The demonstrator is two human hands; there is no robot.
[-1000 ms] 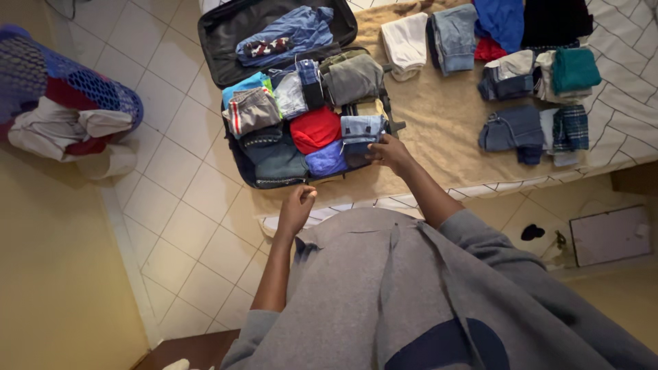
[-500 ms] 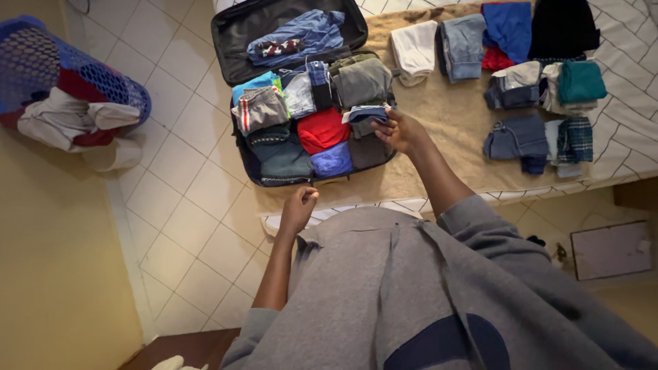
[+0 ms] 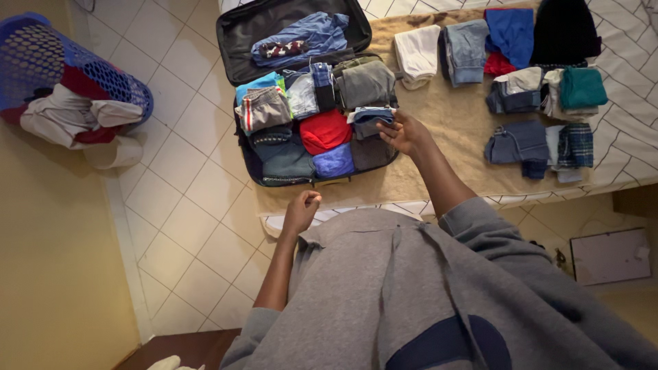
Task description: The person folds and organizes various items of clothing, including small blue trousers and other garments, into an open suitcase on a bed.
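Head camera looks straight down on a person in a grey sweatshirt who stands at the edge of a bed. The right hand point(image 3: 406, 132) is stretched forward over the open black suitcase point(image 3: 295, 41) and its fingers close on a folded blue-grey garment point(image 3: 371, 120), which it holds at the right side of the case, just above the packed clothes. The left hand point(image 3: 302, 211) is low and near the body, in front of the suitcase; its fingers are curled into a loose fist and it holds nothing that I can see.

The suitcase lies on a tan blanket point(image 3: 445, 137) at the corner of the bed, with its lid open toward the far side. Inside it, folded pieces sit tightly side by side: a red garment point(image 3: 324, 131) in the middle, a blue one point(image 3: 334, 162) just in front of it, a grey one with red stripes point(image 3: 262, 108) to the left, and a grey-green one point(image 3: 364, 82) behind the held garment. A light blue shirt point(image 3: 301, 34) lies in the lid.

On the blanket to the right, well apart from the case, other folded clothes wait in small piles, among them a white piece point(image 3: 415, 53), a teal one point(image 3: 581, 88) and a checked one point(image 3: 574, 144). On the tiled floor at the left stands a blue laundry basket point(image 3: 103, 72) with clothes hanging out.
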